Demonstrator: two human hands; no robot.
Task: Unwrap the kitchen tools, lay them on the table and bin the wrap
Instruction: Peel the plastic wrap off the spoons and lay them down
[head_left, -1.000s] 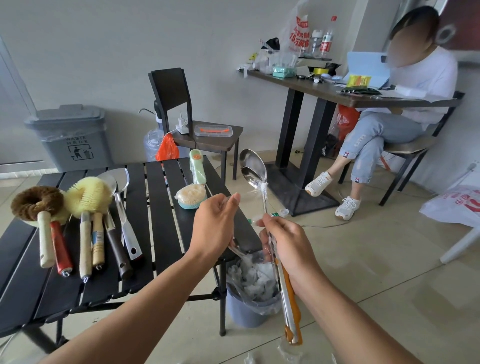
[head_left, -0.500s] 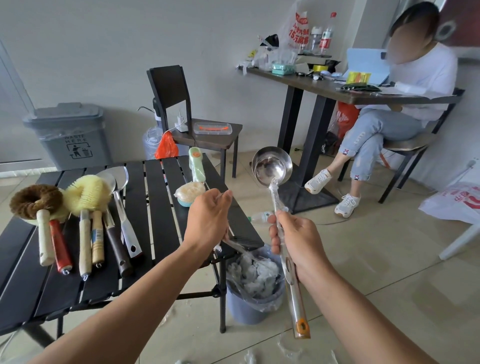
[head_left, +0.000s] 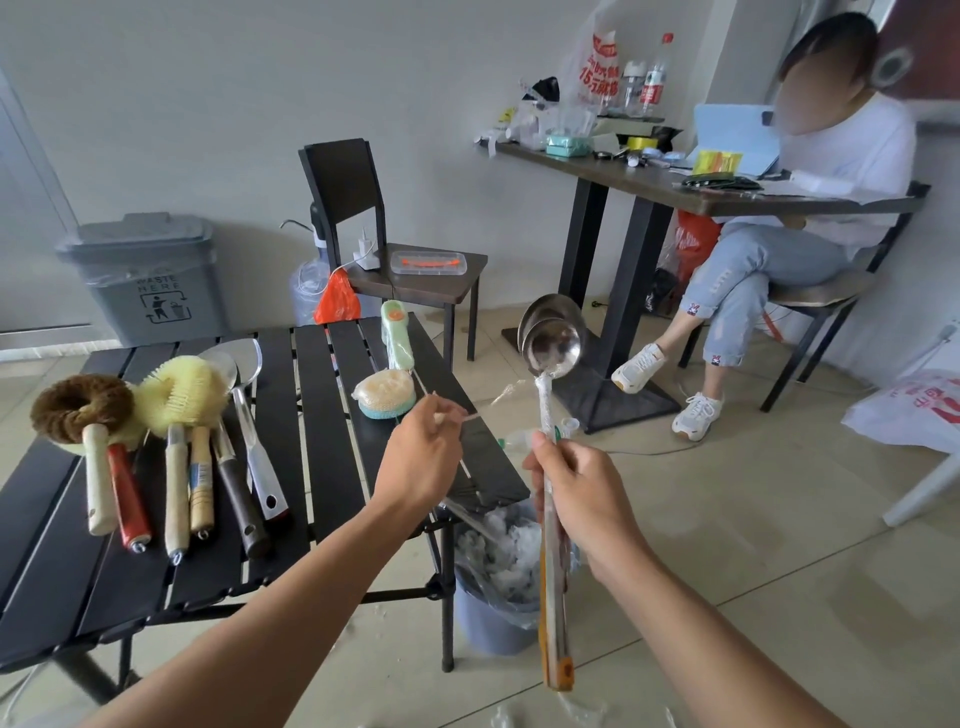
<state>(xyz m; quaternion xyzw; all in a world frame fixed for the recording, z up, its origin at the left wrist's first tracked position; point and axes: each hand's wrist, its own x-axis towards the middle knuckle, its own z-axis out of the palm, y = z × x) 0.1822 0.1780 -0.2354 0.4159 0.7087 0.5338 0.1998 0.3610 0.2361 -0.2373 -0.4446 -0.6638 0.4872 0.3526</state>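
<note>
Slatted tabletop (head_left: 317, 441) at nine o'clock, lined with unwrapped brushes (head_left: 176, 389); bin (head_left: 488, 623) at six o'clock, stuffed with wrap (head_left: 511, 540); ladle (head_left: 553, 343) upright at centre, handle clamped in right hand (head_left: 582, 488); left hand (head_left: 421, 457) at nine o'clock of it, pinching a loose strip (head_left: 504, 393) off the handle
</note>
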